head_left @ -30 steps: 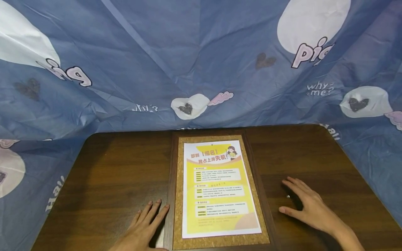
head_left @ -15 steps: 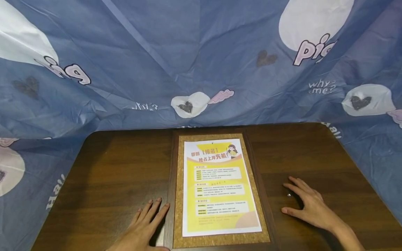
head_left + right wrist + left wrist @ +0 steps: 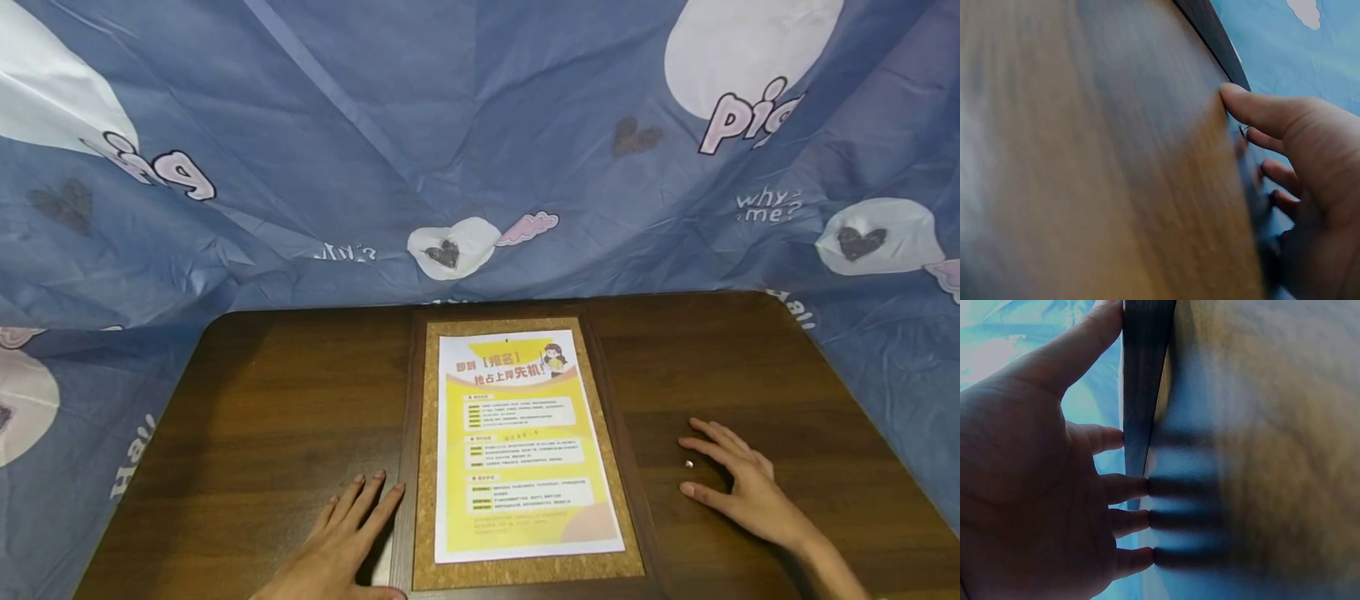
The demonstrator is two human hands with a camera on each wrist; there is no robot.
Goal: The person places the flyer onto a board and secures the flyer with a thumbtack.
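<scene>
A framed cork board (image 3: 528,571) lies on the wooden table with a yellow and white printed sheet (image 3: 517,467) on it. To its left, my left hand (image 3: 337,533) has its fingers spread, fingertips down on the table and the index finger and thumb against the wooden frame (image 3: 1141,381). On the right side of the table lies a small shiny thumbtack (image 3: 689,464). My right hand (image 3: 746,492) is around it, thumb on the near side and index finger on the far side, with a gap to the tack. In the right wrist view my thumb and fingertips touch down at the table.
The brown wooden table (image 3: 300,400) has rounded far corners. A blue printed cloth (image 3: 337,167) hangs behind it and down both sides. A small dark dot (image 3: 507,340) shows at the sheet's top edge.
My right thumb has moved up, closer to the index finger, narrowing the gap around the thumbtack. My left hand stays against the frame. The head view has shifted slightly.
</scene>
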